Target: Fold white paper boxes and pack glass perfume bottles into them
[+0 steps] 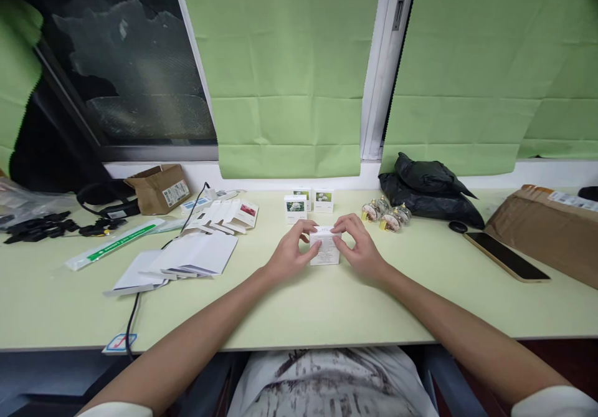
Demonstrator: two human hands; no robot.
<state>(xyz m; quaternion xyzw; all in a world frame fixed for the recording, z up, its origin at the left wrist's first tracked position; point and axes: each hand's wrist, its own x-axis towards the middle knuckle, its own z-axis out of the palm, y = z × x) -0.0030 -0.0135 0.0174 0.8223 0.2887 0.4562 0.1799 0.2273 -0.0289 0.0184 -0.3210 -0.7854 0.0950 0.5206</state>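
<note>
A small white box (325, 252) with printed text on its near face stands upright on the table between my hands. My left hand (295, 250) grips its left side, thumb on the front and fingers at the top edge. On the right side my right hand (359, 246) holds it the same way. Just behind stand three similar boxes with flower pictures: a front box (296, 210), a right box (324, 200) and a partly hidden back box (303, 193). Several clear glass ornaments (391, 219) with gold-coloured parts lie to the right.
Flattened white cartons (196, 256) and several opened boxes (228, 215) lie on the left, with a black cable (135, 311) running past. A phone (507, 256), a large brown parcel (546, 233) and a black plastic bag (432, 196) occupy the right. A brown carton (159, 189) stands back left.
</note>
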